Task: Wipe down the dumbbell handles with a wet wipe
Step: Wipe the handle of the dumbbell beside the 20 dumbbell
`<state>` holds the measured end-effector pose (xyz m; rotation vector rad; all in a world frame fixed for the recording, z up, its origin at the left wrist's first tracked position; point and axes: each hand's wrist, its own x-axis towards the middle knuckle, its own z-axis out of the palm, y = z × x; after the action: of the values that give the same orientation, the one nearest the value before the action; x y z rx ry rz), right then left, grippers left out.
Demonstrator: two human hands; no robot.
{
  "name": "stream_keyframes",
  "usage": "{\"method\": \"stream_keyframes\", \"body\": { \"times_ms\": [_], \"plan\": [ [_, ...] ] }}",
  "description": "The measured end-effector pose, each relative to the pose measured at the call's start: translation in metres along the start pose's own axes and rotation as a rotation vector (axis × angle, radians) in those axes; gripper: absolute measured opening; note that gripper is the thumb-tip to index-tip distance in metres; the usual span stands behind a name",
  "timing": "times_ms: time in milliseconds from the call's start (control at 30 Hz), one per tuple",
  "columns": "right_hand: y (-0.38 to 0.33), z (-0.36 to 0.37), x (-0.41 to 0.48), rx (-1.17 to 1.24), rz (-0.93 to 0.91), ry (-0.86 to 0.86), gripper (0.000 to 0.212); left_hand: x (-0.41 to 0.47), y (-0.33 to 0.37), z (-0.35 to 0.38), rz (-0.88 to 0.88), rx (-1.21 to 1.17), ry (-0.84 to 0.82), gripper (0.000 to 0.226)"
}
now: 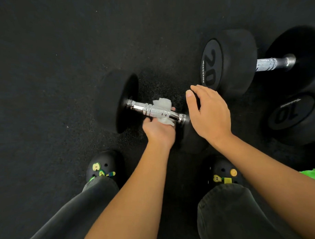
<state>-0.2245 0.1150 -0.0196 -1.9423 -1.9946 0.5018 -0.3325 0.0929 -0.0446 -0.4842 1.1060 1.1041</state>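
On the dark rubber floor [57, 62] lies a dumbbell [118, 102] with a chrome handle [153, 111], and the left hand [160, 132] reaches under that handle, its fingers closed around a white wet wipe [162, 103] wrapped about the right part of the grip. The right hand [208, 112] rests open, fingers spread, over the dumbbell's right head, hiding most of it. Beyond sits a 20 dumbbell [228, 61] whose far head is cut by the frame edge; beside it a 10 dumbbell [292, 113] shows only one end. Black clogs [105, 165] with charms stand below, and a green scrap [312, 174] at the right edge is too cropped to identify
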Motion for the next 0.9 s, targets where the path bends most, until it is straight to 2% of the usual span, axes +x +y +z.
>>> {"method": "stream_keyframes", "body": {
  "times_ms": [67,100,133,167,200,233,267,300,333,367,400,433,467,600,700,800,900],
  "plan": [
    [0.000,0.000,0.000,0.003,0.000,-0.003,0.062,0.004,-0.007,-0.005,-0.050,-0.096,-0.054,0.055],
    [0.000,0.000,0.000,0.006,0.000,-0.003,0.062,0.005,-0.007,-0.007,-0.058,-0.079,-0.086,0.056],
    [0.000,-0.001,-0.001,0.006,-0.002,-0.002,0.062,0.007,-0.009,-0.010,-0.048,0.056,-0.074,0.054],
    [0.000,-0.001,-0.001,0.008,-0.004,-0.002,0.062,0.011,-0.007,-0.013,-0.012,0.333,-0.057,0.049],
    [0.000,-0.001,-0.001,0.010,-0.005,-0.003,0.062,0.017,-0.004,-0.013,0.055,0.673,0.050,0.044],
    [-0.001,-0.001,-0.001,0.011,-0.007,-0.004,0.062,0.020,0.000,-0.006,0.162,0.939,0.225,0.043],
    [-0.001,-0.002,-0.001,0.011,-0.007,-0.003,0.062,0.024,0.001,-0.001,0.211,1.091,0.329,0.045],
    [-0.001,-0.002,-0.002,0.012,-0.006,0.000,0.062,0.028,0.004,-0.007,0.269,1.077,0.408,0.046],
    [-0.001,-0.001,-0.002,0.013,-0.004,0.003,0.061,0.024,0.010,-0.009,0.181,0.777,0.401,0.047],
    [-0.001,-0.001,-0.002,0.016,-0.003,0.005,0.061,0.016,0.019,-0.011,0.064,0.420,0.267,0.049],
    [-0.001,-0.001,-0.002,0.017,-0.003,0.006,0.061,0.011,0.020,-0.013,-0.007,0.150,0.001,0.053],
    [-0.001,-0.001,-0.002,0.016,-0.004,0.006,0.061,0.013,0.018,-0.016,-0.018,-0.141,-0.132,0.056],
    [0.000,-0.001,-0.001,0.015,-0.005,0.006,0.061,0.019,0.017,-0.018,-0.019,-0.278,-0.160,0.059],
    [0.000,0.000,-0.001,0.022,-0.002,0.008,0.061,0.029,0.012,-0.024,0.003,-0.183,-0.151,0.058],
    [-0.001,0.000,-0.002,0.028,-0.005,0.013,0.060,0.024,0.003,-0.037,0.028,-0.015,-0.246,0.046],
    [-0.001,-0.001,-0.002,0.027,-0.006,0.016,0.059,0.019,-0.006,-0.051,-0.031,0.169,-0.343,0.036],
    [-0.001,-0.002,-0.002,0.025,-0.003,0.016,0.059,0.015,-0.010,-0.058,-0.051,0.300,-0.454,0.051]
  ]
}}
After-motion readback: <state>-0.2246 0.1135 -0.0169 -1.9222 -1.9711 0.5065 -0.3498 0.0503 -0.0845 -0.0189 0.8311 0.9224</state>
